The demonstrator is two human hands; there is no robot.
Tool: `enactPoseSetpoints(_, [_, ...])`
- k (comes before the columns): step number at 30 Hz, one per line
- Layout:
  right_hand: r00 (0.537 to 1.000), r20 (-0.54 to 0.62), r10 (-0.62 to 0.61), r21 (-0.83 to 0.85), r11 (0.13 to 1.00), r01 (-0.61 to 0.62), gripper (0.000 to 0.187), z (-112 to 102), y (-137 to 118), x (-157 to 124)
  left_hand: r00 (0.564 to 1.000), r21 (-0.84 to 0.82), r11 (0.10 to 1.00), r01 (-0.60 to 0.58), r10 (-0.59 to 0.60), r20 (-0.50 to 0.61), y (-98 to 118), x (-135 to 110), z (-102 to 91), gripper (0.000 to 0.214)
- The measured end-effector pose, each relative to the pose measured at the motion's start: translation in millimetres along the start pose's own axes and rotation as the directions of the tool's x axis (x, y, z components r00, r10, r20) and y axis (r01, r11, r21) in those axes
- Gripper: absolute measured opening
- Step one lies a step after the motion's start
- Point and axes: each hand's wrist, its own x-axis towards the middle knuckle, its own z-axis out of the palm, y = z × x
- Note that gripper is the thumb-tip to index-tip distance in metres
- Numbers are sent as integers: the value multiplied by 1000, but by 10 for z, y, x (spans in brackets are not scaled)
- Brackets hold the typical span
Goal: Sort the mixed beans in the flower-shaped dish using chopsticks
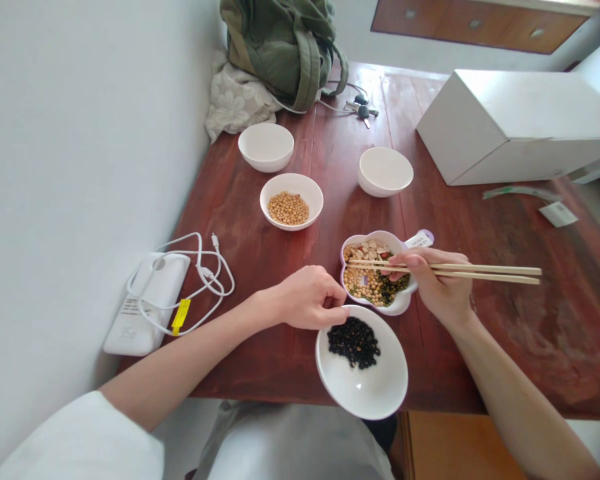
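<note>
The right hand (430, 280) pinches slender pale wooden chopsticks (485, 271), tips held over mixed beans (370, 277) in a white flower-shaped bowl (399, 304). The left hand (310, 298), fingers curled, grips the rim of a round white ceramic bowl (365, 393) of black beans (354, 342), steadying it just beside the flower-shaped bowl.

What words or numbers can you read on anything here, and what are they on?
No words can be read for sure.
White device: small marks near its lower end, too blurred to read.
Yellow tag on the white cable: too small to read.
White paper label: print too small to read.
White tab on the flower-shaped bowl: marks too blurred to read.
</note>
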Motion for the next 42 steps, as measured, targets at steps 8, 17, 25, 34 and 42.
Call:
enactPoseSetpoints(8, [998,23,-66,-58,996,68,20,-11,43,-10,1000,-7,1000,-20,20,-10,-10,5,8,32])
enactPoseSetpoints(17, [992,13,-122,-48,991,123,19,-17,34,30,1000,-10,1000,-22,22,-11,-8,7,9,32])
enactPoseSetpoints(25, [993,2,-120,-57,991,120,17,-8,40,19,1000,-15,1000,-17,17,-5,-1,11,6,32])
enactPoseSetpoints(34, [994,45,-99,-48,994,101,19,-27,10,38,1000,-15,1000,-20,20,-12,-4,9,8,32])
enactPoseSetpoints(42, [990,43,-135,-22,990,137,17,-31,52,17,1000,-13,1000,-21,20,-5,-12,9,13,32])
